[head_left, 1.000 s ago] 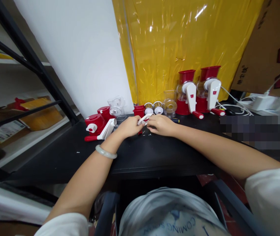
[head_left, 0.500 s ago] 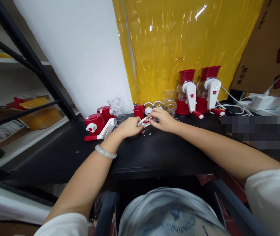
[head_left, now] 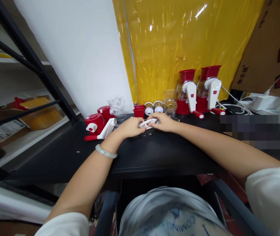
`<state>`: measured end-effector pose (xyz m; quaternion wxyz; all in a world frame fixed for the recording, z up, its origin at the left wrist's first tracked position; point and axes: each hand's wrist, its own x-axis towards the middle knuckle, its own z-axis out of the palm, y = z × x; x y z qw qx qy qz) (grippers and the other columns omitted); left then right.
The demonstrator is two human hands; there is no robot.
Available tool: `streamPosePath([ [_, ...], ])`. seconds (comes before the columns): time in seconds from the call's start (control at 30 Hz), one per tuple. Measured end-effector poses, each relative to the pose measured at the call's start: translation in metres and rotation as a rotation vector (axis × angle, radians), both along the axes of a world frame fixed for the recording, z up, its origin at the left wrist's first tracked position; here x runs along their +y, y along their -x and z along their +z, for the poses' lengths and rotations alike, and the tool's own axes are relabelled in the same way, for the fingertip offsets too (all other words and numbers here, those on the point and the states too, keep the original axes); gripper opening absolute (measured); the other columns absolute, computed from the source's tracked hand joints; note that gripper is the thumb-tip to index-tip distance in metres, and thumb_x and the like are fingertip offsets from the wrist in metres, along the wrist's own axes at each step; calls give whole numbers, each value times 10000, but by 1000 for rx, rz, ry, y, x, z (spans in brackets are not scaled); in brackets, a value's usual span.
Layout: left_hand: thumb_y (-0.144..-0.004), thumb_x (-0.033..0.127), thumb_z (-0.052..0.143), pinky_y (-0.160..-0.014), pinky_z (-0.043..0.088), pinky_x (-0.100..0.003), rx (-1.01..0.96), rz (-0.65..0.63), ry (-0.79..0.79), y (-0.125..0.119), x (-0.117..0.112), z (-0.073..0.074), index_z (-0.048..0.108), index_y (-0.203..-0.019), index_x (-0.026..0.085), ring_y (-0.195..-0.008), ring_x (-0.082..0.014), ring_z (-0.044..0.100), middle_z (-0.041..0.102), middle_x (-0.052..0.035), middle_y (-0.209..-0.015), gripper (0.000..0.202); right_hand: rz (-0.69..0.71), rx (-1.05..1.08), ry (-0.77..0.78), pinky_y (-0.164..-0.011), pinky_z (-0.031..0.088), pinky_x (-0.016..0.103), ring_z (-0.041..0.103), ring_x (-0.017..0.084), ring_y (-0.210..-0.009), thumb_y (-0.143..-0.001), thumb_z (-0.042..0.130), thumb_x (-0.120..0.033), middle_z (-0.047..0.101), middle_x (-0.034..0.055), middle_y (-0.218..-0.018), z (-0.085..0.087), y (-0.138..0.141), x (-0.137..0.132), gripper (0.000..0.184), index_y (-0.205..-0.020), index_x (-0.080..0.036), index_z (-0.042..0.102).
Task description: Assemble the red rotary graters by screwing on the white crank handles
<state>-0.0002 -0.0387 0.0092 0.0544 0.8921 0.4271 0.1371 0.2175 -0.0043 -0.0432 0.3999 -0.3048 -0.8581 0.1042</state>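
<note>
On the black table (head_left: 154, 154), both hands, left (head_left: 130, 127) and right (head_left: 163, 122), grip the white crank part (head_left: 147, 123); forearms converging.

On our grey shirt (head_left: 179, 223) we read the printed word "COMING", upside down from where we look. A second word beside it begins with "S" and then gets too faint for us to make out. The cardboard box (head_left: 265, 49) carries a few dark printed characters, too small and blurred for us to read.
</note>
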Motion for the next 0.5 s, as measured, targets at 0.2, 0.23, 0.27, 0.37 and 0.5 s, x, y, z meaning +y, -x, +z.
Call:
streamPosePath([
  [0.2, -779, 352, 653, -668, 471, -299, -60, -37, 17, -2, -2, 0, 650, -1129, 150, -762, -227, 695, 758, -88, -911, 404, 50, 24, 132, -764, 493, 308, 659, 173, -810, -779, 694, -279, 720, 54, -916, 1, 0, -1, 233, -967, -143, 683],
  [0.23, -772, 349, 660, -656, 463, -298, -63, -36, 17, -3, -3, 0, 630, -1155, 150, -746, -225, 690, 753, -81, -891, 432, 63, 33, 160, -764, 494, 308, 658, 170, -807, -769, 705, -286, 718, 47, -913, 1, -1, 0, 236, -959, -149, 678],
  [0.27, -768, 348, 664, -642, 453, -296, -63, -38, 15, -3, -4, 0, 612, -1172, 151, -724, -221, 682, 747, -72, -864, 452, 78, 42, 192, -763, 496, 307, 658, 168, -808, -760, 717, -295, 718, 41, -912, 1, -1, 0, 243, -953, -154, 675],
  [0.37, -769, 344, 666, -614, 422, -288, -54, -51, 0, -3, -6, 1, 582, -1178, 158, -673, -206, 657, 723, -47, -798, 456, 133, 69, 306, -749, 501, 297, 665, 158, -796, -738, 744, -313, 721, 33, -901, 1, -1, 2, 277, -960, -162, 675],
  [0.5, -783, 351, 665, -618, 413, -286, -44, -71, -9, -2, -8, 1, 546, -1238, 156, -666, -198, 646, 709, -31, -772, 509, 152, 56, 427, -718, 499, 275, 661, 140, -747, -732, 743, -304, 726, 28, -878, 3, -1, 3, 262, -944, -161, 689],
])
